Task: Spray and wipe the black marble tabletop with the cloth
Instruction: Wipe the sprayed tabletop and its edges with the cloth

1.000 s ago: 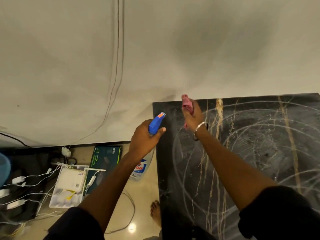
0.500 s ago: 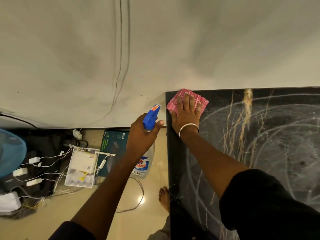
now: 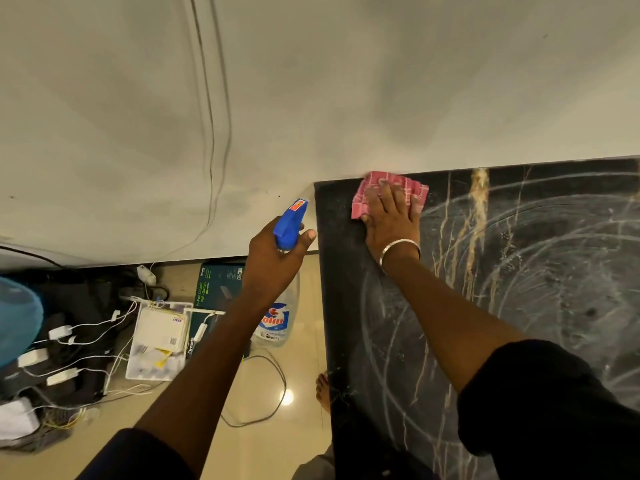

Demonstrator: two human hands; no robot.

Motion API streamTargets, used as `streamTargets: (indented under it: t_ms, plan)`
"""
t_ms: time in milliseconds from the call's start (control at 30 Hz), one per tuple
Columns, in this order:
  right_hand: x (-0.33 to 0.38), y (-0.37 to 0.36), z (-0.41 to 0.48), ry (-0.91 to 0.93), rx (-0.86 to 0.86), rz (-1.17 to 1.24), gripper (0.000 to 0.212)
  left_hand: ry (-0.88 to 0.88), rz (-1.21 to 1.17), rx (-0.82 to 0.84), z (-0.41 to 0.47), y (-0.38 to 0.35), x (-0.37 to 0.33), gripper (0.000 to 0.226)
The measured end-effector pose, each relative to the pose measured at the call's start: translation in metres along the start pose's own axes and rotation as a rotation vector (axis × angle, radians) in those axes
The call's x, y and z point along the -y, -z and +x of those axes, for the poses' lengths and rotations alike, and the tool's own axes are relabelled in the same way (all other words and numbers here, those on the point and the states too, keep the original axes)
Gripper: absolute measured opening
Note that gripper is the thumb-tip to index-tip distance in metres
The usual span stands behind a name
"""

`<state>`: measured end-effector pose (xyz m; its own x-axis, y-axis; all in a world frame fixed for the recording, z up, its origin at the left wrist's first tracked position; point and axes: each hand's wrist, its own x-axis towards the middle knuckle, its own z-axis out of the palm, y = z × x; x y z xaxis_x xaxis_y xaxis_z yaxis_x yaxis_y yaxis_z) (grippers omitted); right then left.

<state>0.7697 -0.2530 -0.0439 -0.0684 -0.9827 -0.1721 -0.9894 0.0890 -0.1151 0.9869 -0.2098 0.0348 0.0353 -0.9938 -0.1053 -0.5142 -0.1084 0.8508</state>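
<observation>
Cloth (image 3: 363, 199): pink checked, folded into a pad. It lies flat on the black marble tabletop (image 3: 519, 306) at its far left corner, touching the back edge where the marble meets the wall (image 3: 311, 98).
Right hand (image 3: 389, 220): laid flat on the cloth with fingers straight and spread, pressing it down. A metal bangle (image 3: 398, 247) circles the wrist.
Left hand (image 3: 273, 261): curled round the neck of the spray bottle (image 3: 289, 223), thumb beside the blue trigger head. It is held off the tabletop's left edge, above the floor.
Tabletop surface: pale curved streaks arc across the dark marble to the right of the cloth.
Step in hand: apparently wiping the far left corner.
Doing it well: press evenly through the whole palm and take the cloth right into the corner and along the back edge. Then overlap strokes toward the near edge to lift the streaks.
Cloth's direction: its long axis runs along the back edge, left to right, and the fingers on it point at the wall.
Bottle's direction: the nozzle points up and away toward the wall, and the body hangs down toward the floor.
</observation>
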Motion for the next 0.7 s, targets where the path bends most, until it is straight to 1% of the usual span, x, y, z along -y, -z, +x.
streamTargets:
  t_ms: [67,100,133,233,300,367,433,500,533,600,633,667,700]
  plan:
    - [0.033,-0.003,-0.002,-0.106,0.021,0.034,0.060,-0.007,0.011,0.002,0.000,-0.001,0.002,0.029]
    - [0.049,-0.005,-0.003,-0.117,0.031,0.045,0.062,-0.010,0.014,0.002,0.000,-0.002,0.003,0.028]
    - [0.064,-0.007,-0.004,-0.088,0.039,0.039,0.063,-0.010,0.012,0.000,0.000,-0.002,0.004,0.029]
    - [0.090,-0.006,-0.006,0.136,0.077,-0.037,0.068,-0.007,0.002,-0.004,0.000,-0.001,0.006,0.029]
    - [0.087,0.000,-0.001,0.317,0.096,-0.109,0.062,-0.029,0.010,0.006,0.000,-0.001,0.006,0.024]
    - [0.068,0.008,0.009,0.414,0.067,-0.139,0.054,-0.043,0.005,0.008,0.000,0.001,0.006,0.024]
    - [0.038,0.011,0.017,0.375,0.030,-0.127,0.053,-0.026,-0.003,0.004,-0.001,0.003,0.006,0.025]
    - [0.015,0.009,0.014,0.240,-0.018,-0.071,0.052,-0.016,-0.005,-0.002,-0.003,0.005,0.006,0.024]
    - [0.014,0.006,0.011,0.161,-0.029,-0.034,0.052,-0.015,-0.007,-0.004,-0.004,0.005,0.005,0.025]
    - [0.032,0.003,0.001,0.011,-0.028,0.035,0.052,-0.008,-0.008,-0.009,-0.008,0.006,0.004,0.028]
    - [0.046,0.002,-0.004,-0.028,-0.020,0.056,0.053,-0.014,-0.002,-0.006,-0.011,0.005,0.005,0.028]
    - [0.060,0.002,-0.008,-0.015,-0.009,0.064,0.054,-0.026,0.004,-0.001,-0.015,0.004,0.004,0.029]
    - [0.071,0.001,-0.012,0.047,0.003,0.058,0.055,-0.029,0.004,0.005,-0.018,0.003,0.005,0.030]
